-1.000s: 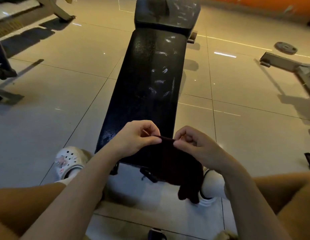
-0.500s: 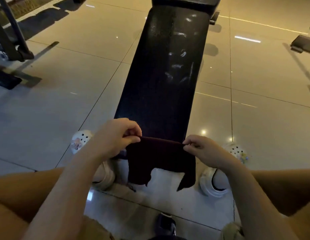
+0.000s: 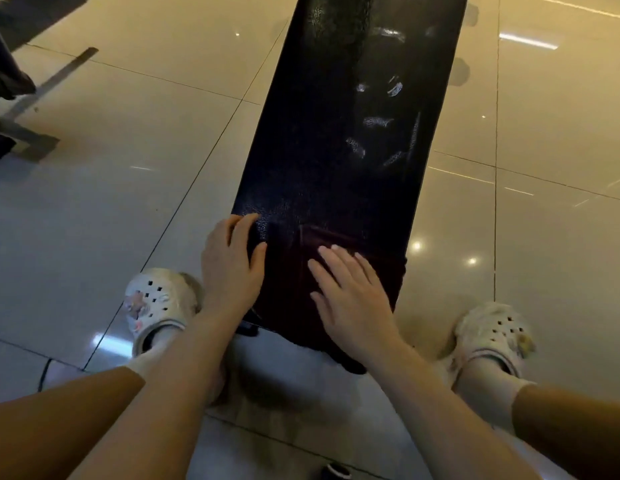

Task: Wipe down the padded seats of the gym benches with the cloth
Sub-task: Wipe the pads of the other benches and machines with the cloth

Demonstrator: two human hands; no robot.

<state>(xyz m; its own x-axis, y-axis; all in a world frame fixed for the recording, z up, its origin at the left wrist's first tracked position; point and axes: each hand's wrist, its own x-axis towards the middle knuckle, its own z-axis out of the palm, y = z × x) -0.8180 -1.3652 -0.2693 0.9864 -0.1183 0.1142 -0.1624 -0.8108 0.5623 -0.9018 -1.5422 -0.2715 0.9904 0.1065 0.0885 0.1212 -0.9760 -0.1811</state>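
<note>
At the near end of the black padded bench seat (image 3: 339, 140) lies the dark cloth (image 3: 339, 237), spread flat on the vinyl, with one corner drooping over the seat's front edge. Right hand (image 3: 350, 292) is down on top of it, fingers straight and fanned out, palm pressing the fabric into the pad. Left hand (image 3: 232, 265) sits just beside, flat on the seat's left edge, fingers extended, thumb reaching toward the cloth; whether it touches the fabric is hard to tell in this dim light. Pale scuffs gleam further up the padding. Both white clogs, left (image 3: 156, 303) and right (image 3: 492, 337), are planted on the glossy tiled floor (image 3: 111, 168) either side of the bench.
</note>
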